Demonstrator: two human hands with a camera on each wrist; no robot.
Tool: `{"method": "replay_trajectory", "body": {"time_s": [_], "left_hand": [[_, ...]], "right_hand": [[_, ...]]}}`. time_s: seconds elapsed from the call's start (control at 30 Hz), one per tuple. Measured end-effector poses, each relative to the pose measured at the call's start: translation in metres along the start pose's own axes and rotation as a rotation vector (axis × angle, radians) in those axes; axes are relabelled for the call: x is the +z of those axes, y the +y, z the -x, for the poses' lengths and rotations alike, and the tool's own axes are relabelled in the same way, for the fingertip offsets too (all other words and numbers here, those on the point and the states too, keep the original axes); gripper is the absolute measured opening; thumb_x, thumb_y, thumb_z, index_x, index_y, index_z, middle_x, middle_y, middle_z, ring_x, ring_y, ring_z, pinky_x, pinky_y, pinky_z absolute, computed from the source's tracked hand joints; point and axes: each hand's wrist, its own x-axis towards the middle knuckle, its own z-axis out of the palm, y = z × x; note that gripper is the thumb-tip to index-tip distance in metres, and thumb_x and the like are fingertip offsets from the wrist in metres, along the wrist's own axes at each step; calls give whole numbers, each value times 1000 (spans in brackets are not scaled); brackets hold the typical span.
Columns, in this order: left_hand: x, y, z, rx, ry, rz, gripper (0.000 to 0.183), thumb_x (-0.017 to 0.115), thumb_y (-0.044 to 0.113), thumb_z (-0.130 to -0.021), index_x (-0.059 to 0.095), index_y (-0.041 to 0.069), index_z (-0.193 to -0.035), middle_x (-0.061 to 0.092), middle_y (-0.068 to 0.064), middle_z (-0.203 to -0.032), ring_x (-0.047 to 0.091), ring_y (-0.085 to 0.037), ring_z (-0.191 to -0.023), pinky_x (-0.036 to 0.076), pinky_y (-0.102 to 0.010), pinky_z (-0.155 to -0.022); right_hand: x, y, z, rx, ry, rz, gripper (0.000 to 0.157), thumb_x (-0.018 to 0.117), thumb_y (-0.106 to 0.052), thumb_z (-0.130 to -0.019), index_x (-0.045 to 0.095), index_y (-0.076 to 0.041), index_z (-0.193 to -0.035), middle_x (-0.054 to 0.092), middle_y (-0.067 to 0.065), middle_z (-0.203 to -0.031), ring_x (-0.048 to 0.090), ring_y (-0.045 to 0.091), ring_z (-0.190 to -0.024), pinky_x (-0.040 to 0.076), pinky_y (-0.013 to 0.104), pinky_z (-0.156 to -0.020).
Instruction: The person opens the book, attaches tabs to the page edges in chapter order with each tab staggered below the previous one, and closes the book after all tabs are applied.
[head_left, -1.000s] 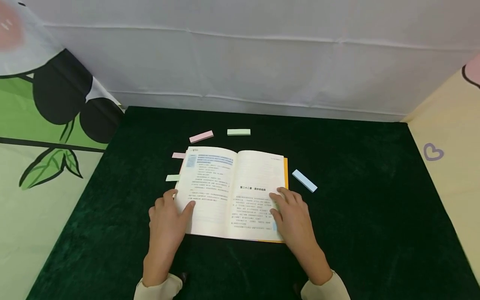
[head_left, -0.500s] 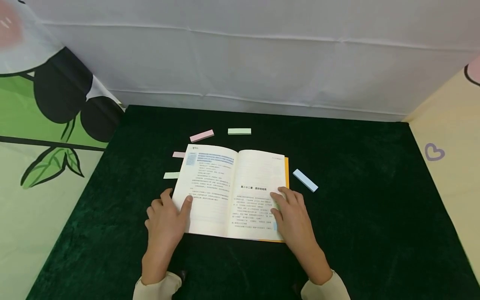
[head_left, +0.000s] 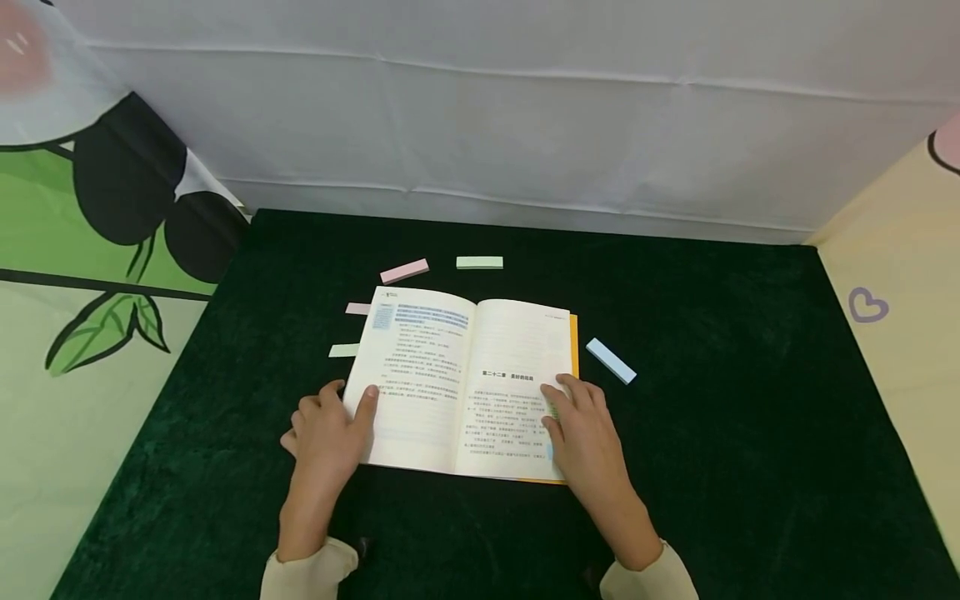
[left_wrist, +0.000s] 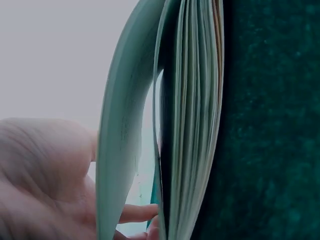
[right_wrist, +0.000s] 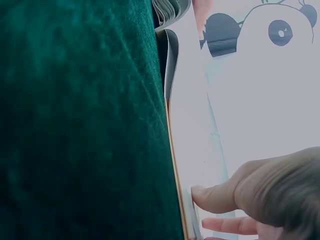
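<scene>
An open book (head_left: 510, 342) with printed pages and a yellow cover edge lies on dark green cloth. My left hand (head_left: 326, 437) grips the lower left page edge, thumb on top. In the left wrist view, a few leaves (left_wrist: 120, 105) bow up from the thicker page block (left_wrist: 192, 125), and fingertips show in the gap beneath. My right hand (head_left: 588, 437) rests on the lower right page, thumb and fingertips pressing near its outer edge. The right wrist view shows that thumb (right_wrist: 215, 197) on the page. A pink tab (head_left: 357, 308) and a green tab (head_left: 343, 351) stick out at the left edge.
Beyond the book lie a pink sticky-note pad (head_left: 403, 271) and a pale green pad (head_left: 479, 262). A light blue pad (head_left: 611, 361) is to its right. White fabric (head_left: 480, 142) hangs behind the green table (head_left: 750, 400); printed panels flank both sides.
The left hand has shifted slightly left and toward the body, its thumb sliding up and outward over the left page, whose edge has moved a little left. The right hand stays put.
</scene>
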Motion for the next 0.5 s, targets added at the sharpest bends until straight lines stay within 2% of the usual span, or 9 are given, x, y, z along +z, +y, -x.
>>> {"method": "replay_trajectory", "body": {"time_s": [0.33,0.5], "left_hand": [[-11,2,1,35,-11,21,76,56,43,-105,33,-6,-157,32,-40,-149,32,-53,-129,20,-68,-102],[-18,7,5,51,-14,69,77,65,36,-101,32,-4,-159,32,-38,-149,33,-50,-127,25,-65,-100]], "right_hand": [[1,0,0,3,-2,-25,43,73,-8,-96,66,-9,-139,51,14,-156,44,37,-134,49,56,-110],[2,1,1,-3,1,-29,43,73,-8,-96,66,-9,-138,51,15,-155,44,37,-133,49,56,-110]]}}
